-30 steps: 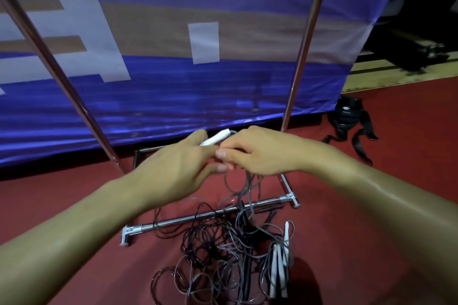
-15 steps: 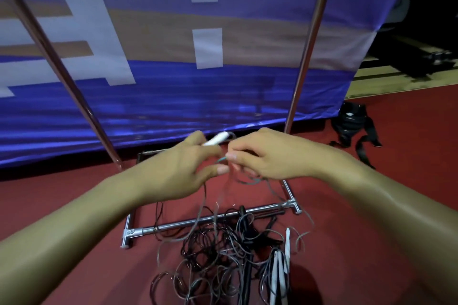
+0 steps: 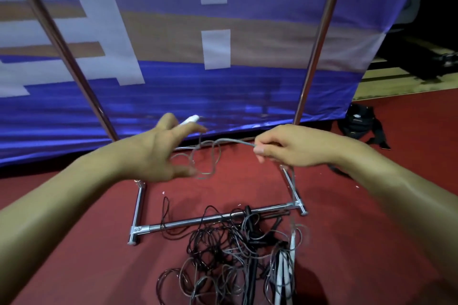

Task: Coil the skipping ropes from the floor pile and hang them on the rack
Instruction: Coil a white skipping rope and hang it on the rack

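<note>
Rope, grey, hangs in loose loops between two raised hands: the left hand holds its white handle with fingers half spread, the right hand pinches the cord. One tangled pile lies on the red floor against the rack base bar.

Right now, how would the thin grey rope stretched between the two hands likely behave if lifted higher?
The thin grey skipping rope looks floppy: it sags into loose loops below the left hand. Probably light, since the right hand merely pinches it. It may snag, trailing toward the tangled floor pile.
</note>
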`<control>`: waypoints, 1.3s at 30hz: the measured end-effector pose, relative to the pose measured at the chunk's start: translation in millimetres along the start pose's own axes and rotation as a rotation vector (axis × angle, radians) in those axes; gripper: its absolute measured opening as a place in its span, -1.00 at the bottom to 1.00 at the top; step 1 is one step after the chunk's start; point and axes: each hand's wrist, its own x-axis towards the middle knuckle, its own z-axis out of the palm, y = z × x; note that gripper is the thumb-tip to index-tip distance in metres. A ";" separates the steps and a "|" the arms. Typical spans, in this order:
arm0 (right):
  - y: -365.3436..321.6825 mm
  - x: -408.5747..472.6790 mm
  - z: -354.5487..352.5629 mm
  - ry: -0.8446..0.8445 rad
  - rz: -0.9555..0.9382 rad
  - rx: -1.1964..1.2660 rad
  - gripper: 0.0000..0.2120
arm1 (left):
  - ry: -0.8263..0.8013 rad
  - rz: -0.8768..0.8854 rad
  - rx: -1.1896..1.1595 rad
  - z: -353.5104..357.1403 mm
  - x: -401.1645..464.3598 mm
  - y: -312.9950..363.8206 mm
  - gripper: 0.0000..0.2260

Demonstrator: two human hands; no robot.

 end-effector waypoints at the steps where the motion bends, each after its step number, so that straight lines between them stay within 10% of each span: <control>1: -6.4 1.5 1.4 0.015 -0.019 -0.011 -0.72 | -0.027 0.043 -0.052 0.9 -1.1 15.3 -0.25; 6: -30.4 3.1 8.9 0.045 -0.095 -0.072 -0.70 | 0.076 0.190 -0.052 18.8 3.7 48.0 -0.82; 10: -6.0 -4.4 -8.6 -0.056 0.117 -0.029 -0.58 | 0.239 -0.033 0.142 2.1 2.5 -10.1 -0.68; 17: -21.5 -1.1 4.7 -0.032 -0.014 -0.107 -0.65 | -0.019 -0.037 -0.001 0.3 -7.4 -1.2 -0.44; 22: -45.8 8.4 12.8 0.104 -0.090 -0.103 -0.66 | 0.031 0.224 -0.105 13.7 -0.8 39.8 -0.81; 28: -0.9 -4.7 -4.1 -0.131 0.108 -0.022 -0.62 | 0.110 -0.041 0.131 -2.3 -8.7 -25.6 -0.76; 31: -25.2 2.9 5.2 -0.059 -0.014 -0.026 -0.67 | 0.024 0.046 -0.023 3.2 -7.2 12.4 -0.53; 35: -44.2 7.7 10.6 0.009 -0.085 0.000 -0.68 | 0.051 0.254 -0.060 19.9 -1.7 44.3 -0.81; 39: -10.3 -5.5 -6.9 -0.082 0.108 -0.092 -0.60 | 0.146 0.001 0.134 8.1 -2.6 -23.4 -0.75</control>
